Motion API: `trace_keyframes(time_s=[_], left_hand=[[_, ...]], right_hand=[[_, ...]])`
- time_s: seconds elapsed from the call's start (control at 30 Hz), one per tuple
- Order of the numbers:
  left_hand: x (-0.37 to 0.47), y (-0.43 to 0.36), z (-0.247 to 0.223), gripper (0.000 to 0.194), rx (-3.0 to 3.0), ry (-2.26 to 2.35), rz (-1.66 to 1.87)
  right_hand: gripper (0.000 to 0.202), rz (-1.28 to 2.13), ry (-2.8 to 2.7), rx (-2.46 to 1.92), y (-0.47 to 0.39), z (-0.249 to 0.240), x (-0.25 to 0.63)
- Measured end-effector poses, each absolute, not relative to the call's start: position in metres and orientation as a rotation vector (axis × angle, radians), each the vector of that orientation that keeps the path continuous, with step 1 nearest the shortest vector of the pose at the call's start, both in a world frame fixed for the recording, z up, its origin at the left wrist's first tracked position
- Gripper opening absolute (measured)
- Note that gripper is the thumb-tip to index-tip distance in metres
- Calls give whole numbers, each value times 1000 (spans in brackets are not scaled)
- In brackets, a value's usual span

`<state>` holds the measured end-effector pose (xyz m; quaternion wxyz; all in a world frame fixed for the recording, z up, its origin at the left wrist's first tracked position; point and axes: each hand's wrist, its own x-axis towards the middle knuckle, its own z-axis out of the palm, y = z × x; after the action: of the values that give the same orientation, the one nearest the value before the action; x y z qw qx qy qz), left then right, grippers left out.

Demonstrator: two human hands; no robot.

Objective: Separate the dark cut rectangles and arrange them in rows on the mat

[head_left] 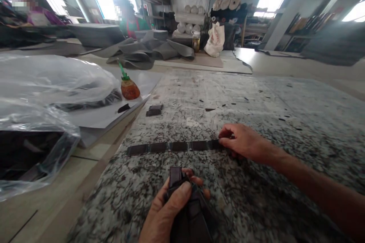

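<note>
Left hand [178, 201]: closed around a bundle of dark pieces [191, 212], held above the worktop [182, 87].
Right hand [239, 140]: fingertips pinched on the right end of a row of dark pieces [178, 147], laid on the worktop.

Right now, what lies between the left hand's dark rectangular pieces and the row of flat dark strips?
Bare, streaked grey tabletop, in the head view.
</note>
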<state>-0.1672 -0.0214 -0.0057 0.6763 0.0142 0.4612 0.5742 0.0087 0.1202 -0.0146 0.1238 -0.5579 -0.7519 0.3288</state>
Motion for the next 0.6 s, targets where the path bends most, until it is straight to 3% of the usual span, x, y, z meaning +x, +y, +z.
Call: trace_keyframes(time_s=[0.13,0.27,0.47,0.6], left_hand=[[-169,-21,-11,26,52,988,1290],[-166,-21,-14,25,78,880,1260],[-154,-18,-20,35,123,785,1139],[-147,-17,-20,35,201,801,1087]], right_hand=[[3,702,-2321,-1583,121,-14,9],[18,599,-2353,-1523,110,-3,3],[21,1268,-2449,-1134,79,31,-22],[11,1448,-2448,-1023,73,31,-30]])
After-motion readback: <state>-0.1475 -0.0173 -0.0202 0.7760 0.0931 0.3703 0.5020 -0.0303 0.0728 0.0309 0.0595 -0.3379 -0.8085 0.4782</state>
